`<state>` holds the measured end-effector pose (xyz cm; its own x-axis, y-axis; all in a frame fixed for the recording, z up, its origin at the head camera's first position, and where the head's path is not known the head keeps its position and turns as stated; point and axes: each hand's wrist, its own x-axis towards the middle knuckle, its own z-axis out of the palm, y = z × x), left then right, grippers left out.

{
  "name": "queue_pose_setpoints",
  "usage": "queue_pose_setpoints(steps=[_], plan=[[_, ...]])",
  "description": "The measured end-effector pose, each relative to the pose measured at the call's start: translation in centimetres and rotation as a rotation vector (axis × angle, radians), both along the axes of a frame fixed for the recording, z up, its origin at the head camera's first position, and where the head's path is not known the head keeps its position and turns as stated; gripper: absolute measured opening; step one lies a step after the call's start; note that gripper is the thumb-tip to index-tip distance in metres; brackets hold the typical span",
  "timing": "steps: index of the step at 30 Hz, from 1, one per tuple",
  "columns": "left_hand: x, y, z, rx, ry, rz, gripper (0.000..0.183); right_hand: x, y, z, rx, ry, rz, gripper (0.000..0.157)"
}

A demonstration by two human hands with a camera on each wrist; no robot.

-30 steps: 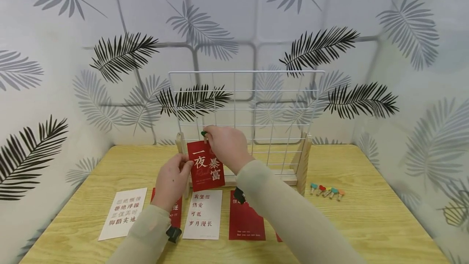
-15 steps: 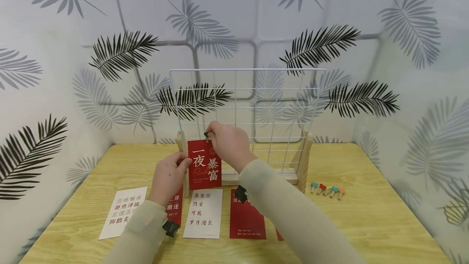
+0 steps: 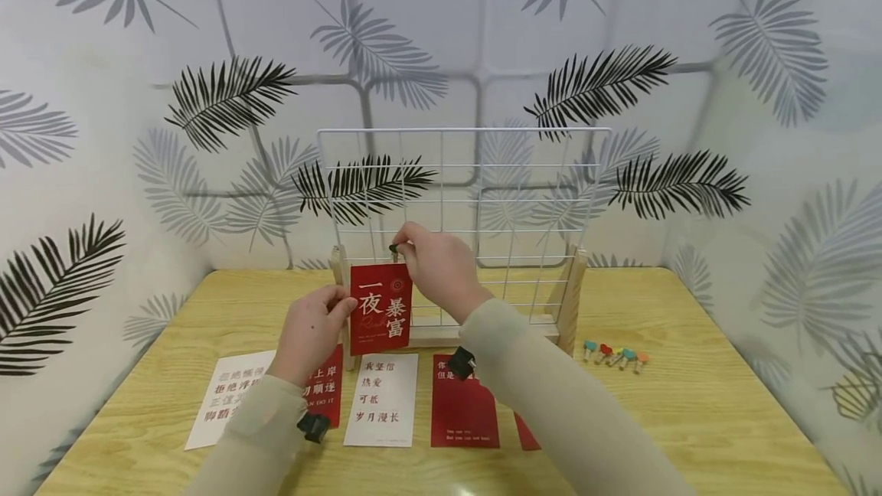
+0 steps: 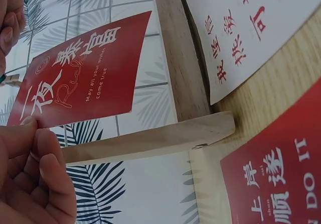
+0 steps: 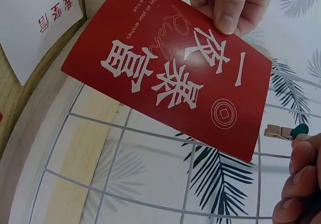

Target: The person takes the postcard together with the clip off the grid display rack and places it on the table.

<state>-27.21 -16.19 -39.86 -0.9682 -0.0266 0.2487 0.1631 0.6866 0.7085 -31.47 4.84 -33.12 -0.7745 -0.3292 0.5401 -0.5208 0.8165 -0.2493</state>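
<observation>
A red card [image 3: 380, 327] with white characters is upright in front of the lower left of a white wire grid [image 3: 464, 129]. My left hand [image 3: 308, 335] pinches its left edge between thumb and fingers. At the card's top right, my right hand [image 3: 444, 266] pinches a small wooden clothespin [image 5: 279, 131] with a green top [image 5: 299, 130]. In the right wrist view the clothespin sits just beyond the card's top edge, with a gap between them. The left wrist view shows the left thumb [image 4: 22, 133] lying on the card's face.
Wooden feet [image 3: 570, 301] support the grid. On the table [image 3: 689, 404] lie a white card [image 3: 381, 404], a second white card [image 3: 223, 396], and red cards [image 3: 465, 412], some partly behind my arms. Several clothespins with coloured tops [image 3: 625, 358] lie at the right.
The card has straightened from a slight tilt and shifted a little left. My right hand has moved slightly up and right with the clothespin; my left hand has drifted slightly left.
</observation>
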Motion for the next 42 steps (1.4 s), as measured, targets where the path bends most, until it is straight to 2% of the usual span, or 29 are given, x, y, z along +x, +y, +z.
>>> queue_pose_setpoints(steps=[10,18,25,29,36,42], plan=[[0.8,-0.4,0.8,-0.010,0.026,-0.035,0.015,1.2,2.8,0.4,-0.177,-0.126,0.055,0.016],[2.6,-1.7,1.1,-0.048,0.016,-0.027,0.013,3.5,5.1,-0.4,-0.249,-0.206,0.093,0.020],[3.0,-1.6,1.9,-0.039,0.055,-0.075,0.013,5.7,8.1,-1.0,-0.336,-0.304,0.079,0.021],[3.6,-1.7,2.4,-0.023,0.055,-0.094,0.013,6.6,10.1,-1.4,-0.368,-0.290,0.073,0.021],[4.7,-3.0,2.8,-0.051,0.037,-0.110,0.013,7.7,14.4,-2.6,-0.401,-0.308,0.014,0.019],[4.6,-4.2,3.4,-0.062,0.021,-0.124,0.017,7.9,18.4,-3.6,-0.374,-0.280,-0.050,0.019]])
